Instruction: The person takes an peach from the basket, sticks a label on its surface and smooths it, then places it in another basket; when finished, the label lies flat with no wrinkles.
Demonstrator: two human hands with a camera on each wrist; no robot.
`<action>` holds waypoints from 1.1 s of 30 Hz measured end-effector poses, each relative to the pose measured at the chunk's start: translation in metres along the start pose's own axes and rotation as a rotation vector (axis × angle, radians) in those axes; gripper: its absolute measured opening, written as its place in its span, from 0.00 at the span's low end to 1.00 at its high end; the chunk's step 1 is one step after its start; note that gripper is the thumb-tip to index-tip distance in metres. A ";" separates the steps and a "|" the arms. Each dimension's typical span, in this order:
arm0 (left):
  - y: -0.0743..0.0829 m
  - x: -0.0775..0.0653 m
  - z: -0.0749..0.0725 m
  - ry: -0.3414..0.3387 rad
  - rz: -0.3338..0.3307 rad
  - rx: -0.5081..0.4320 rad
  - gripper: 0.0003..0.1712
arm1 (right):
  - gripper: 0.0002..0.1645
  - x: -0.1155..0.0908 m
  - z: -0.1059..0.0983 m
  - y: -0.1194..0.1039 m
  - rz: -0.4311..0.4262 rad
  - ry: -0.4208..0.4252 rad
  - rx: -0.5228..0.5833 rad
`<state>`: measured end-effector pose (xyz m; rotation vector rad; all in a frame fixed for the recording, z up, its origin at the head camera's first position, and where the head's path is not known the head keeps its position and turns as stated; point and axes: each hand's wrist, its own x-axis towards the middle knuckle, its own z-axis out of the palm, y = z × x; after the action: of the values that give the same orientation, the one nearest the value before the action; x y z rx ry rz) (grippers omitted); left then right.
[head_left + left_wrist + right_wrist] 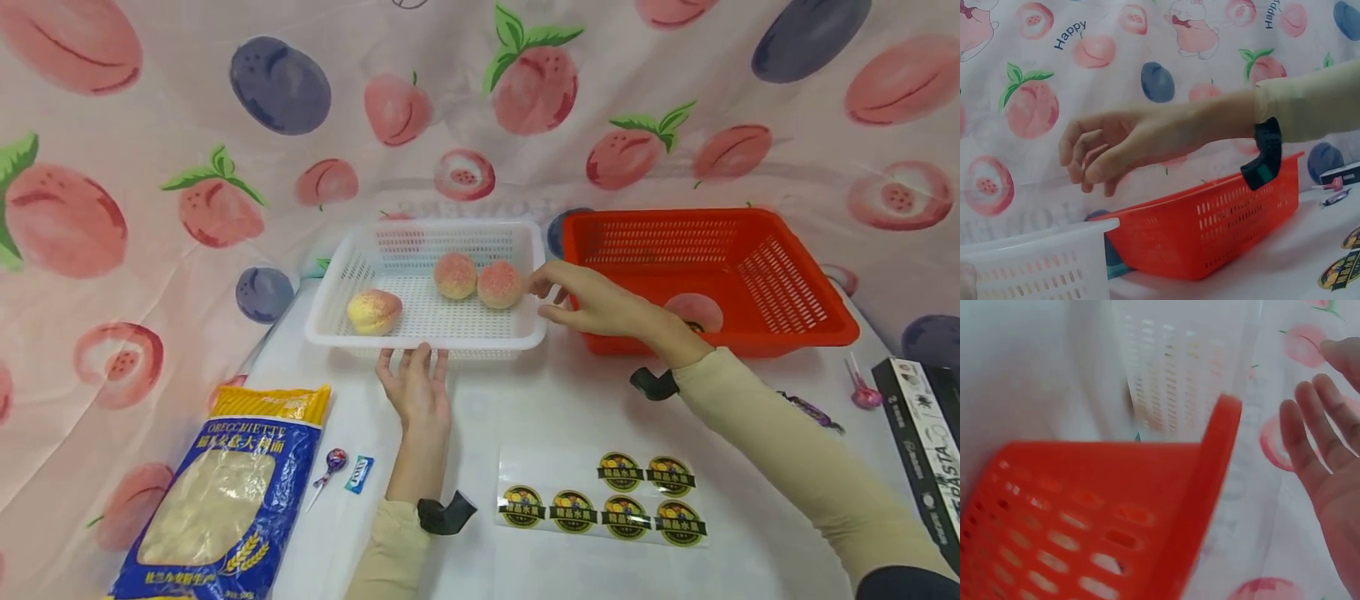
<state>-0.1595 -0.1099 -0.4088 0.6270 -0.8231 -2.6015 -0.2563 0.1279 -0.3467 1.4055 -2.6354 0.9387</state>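
Observation:
A white plastic basket (427,342) holds three peaches: a yellow-pink peach (374,312) at its left, and a pink peach (455,276) beside another pink peach (501,284) at its right. My left hand (420,396) touches the front of this basket with fingers fairly straight. Over the gap between the baskets hovers my right hand (592,304), fingers loosely bent and nothing in them, as the left wrist view (1129,140) also shows. Inside the red basket (712,342) lies one peach (693,310) with a dark label, partly covered by my right forearm.
A sheet of round fruit stickers (600,500) lies in front. On the left are a blue-yellow pasta bag (217,492), a lollipop (330,467) and a small blue-white packet (359,474). To the right lie a purple-wrapped candy (812,411), another lollipop (865,393) and a black pasta box (926,458).

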 end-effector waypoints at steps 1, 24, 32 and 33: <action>0.000 0.001 0.000 0.000 0.004 0.002 0.36 | 0.21 0.005 0.000 0.000 -0.006 -0.006 -0.024; -0.006 0.004 0.001 0.023 0.042 -0.013 0.33 | 0.23 0.090 -0.005 0.020 -0.295 -0.347 -0.667; -0.009 0.003 -0.002 0.010 0.050 0.002 0.34 | 0.25 0.097 0.016 0.038 -0.272 -0.453 -0.681; -0.009 0.003 -0.002 0.009 0.050 0.004 0.34 | 0.26 0.100 0.017 0.039 -0.268 -0.461 -0.686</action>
<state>-0.1630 -0.1054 -0.4163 0.6109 -0.8306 -2.5510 -0.3411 0.0606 -0.3527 1.8215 -2.5248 -0.3403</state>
